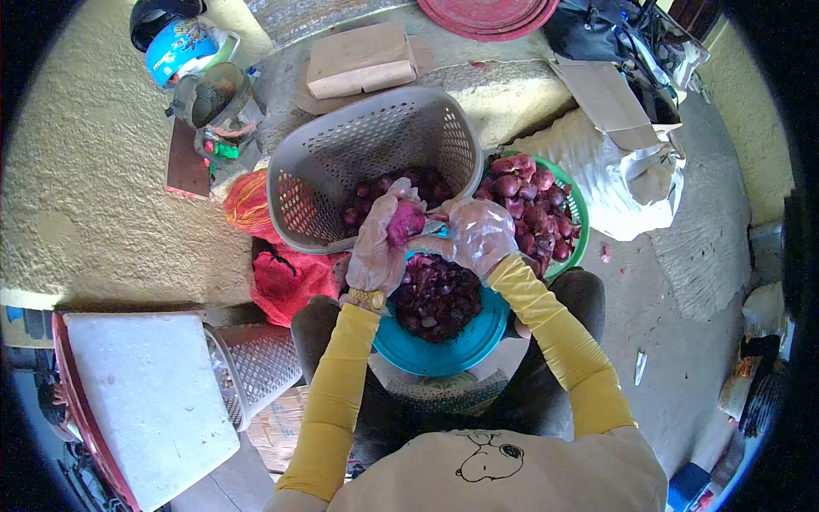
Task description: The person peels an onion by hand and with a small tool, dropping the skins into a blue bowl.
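Both hands wear clear plastic gloves. My left hand [380, 247] is closed around a red onion [405, 224], which shows bright purple at the front edge of the grey basket. Close beside it, my right hand [482, 235] has its fingers curled in toward the onion; what they grip is hidden, though a small blue piece [439, 229] shows between the hands. Below them a blue basin [444, 360] holds a heap of dark purple onion skins [435, 297]. Red onions lie in the bottom of the grey perforated basket [299, 183] just beyond my hands.
To the right, a green basket [582, 224] is heaped with red onions. A white sack [627, 188] lies behind it. Red net bags [294, 282] sit left of the grey basket. A white board [145, 401] and another basket [264, 367] stand lower left. A cardboard box [363, 60] lies at the back.
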A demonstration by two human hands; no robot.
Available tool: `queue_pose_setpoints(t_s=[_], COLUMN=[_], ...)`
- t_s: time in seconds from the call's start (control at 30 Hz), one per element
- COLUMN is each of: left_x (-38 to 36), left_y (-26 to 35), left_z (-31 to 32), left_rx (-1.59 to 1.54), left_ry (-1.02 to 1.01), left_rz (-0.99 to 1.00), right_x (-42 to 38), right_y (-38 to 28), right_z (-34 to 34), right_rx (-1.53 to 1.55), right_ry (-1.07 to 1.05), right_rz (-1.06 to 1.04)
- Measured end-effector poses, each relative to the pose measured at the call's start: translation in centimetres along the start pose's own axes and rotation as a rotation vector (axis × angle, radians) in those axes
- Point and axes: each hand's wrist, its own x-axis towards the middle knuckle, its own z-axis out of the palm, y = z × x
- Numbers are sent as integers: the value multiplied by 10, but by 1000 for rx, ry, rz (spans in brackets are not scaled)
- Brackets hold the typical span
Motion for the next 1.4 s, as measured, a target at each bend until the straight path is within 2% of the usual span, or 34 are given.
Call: queue_pose_setpoints(t_s=[0.1,0.27,0.43,0.6,0.7,0.77,0.8,0.87,1.0,1.07,1.1,1.17,1.2,1.27,1.33,1.4], left_x=[0,0,-3,-7,-3,0,-4,-11,-7,-2,-6,-13,-11,-5,-6,-6], left_y=[-3,-8,-12,-6,-11,-16,-13,-1,3,4,3,1,0,0,0,0], left_z=[-1,2,6,15,-8,-20,-12,13,6,0,7,21,18,12,14,15], left_rx=[76,-32,-48,-84,-8,52,52,324,268,27,27,205,205,-29,-77,-125], left_ry=[1,68,21,47,-40,-252,-250,-186,-230,-71,-69,-262,-262,45,57,69], left_rz=[87,194,201,119,155,237,235,343,274,-11,-13,300,299,3,11,20], right_x=[0,-1,-2,2,3,4,4,4,3,3,3,3,3,3,2,2], right_y=[0,-6,-5,1,0,-1,-1,-1,-1,1,1,-1,-4,-3,0,-4], right_z=[1,0,9,-6,-12,-12,-10,-6,-2,-3,-5,-8,-10,-9,-4,-6], right_rx=[56,208,123,102,64,34,3,-29,-56,-43,-38,-31,-41,-52,1,-17], right_ry=[-1,-74,52,16,-8,-16,-36,-54,25,32,-27,-85,-99,-112,6,-18], right_rz=[18,104,36,106,115,111,82,48,11,2,14,25,32,37,9,45])
